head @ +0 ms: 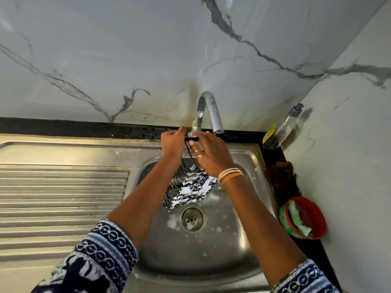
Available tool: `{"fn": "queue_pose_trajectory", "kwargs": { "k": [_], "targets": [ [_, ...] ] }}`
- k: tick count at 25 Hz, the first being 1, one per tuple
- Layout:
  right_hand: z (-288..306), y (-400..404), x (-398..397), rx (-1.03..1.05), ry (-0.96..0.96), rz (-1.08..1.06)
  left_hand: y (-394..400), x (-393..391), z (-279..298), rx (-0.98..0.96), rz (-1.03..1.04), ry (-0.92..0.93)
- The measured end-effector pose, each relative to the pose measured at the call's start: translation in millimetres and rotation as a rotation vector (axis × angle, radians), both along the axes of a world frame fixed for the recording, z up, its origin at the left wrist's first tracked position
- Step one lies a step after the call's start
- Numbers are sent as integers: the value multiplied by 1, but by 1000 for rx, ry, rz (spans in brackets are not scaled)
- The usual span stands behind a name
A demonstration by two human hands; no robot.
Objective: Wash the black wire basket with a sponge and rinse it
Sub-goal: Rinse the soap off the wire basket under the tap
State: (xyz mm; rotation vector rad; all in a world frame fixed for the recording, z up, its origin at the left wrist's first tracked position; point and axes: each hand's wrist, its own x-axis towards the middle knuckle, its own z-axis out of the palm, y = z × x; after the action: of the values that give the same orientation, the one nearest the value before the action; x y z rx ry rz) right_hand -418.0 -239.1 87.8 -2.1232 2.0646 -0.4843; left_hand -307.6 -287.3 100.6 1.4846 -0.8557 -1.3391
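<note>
Black wire basket (188,187), soapy, hangs over the sink (249,157); both hands, left hand (172,142) and right hand (211,153), grip its top bar.

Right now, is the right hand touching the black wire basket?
Touching. The head view shows the right hand with its fingers on the top bar of the black wire basket.
</note>
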Motion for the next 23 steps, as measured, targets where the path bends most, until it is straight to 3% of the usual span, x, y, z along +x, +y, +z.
{"fn": "queue_pose_trajectory", "kwargs": {
  "k": [3, 8, 13, 23],
  "targets": [
    [-5, 12, -15, 117, -90, -135, 3, 2, -4, 9, 44, -23],
    [-3, 55, 19, -57, -15, 243, 4, 8, -7, 122, 121, 32],
    [-17, 59, -8, -100, -56, -22, 7, 5, -2, 162, 134, 54],
    [-7, 56, 8, -212, -45, 138, 7, 6, 0, 136, 93, 44]
  ]
}}
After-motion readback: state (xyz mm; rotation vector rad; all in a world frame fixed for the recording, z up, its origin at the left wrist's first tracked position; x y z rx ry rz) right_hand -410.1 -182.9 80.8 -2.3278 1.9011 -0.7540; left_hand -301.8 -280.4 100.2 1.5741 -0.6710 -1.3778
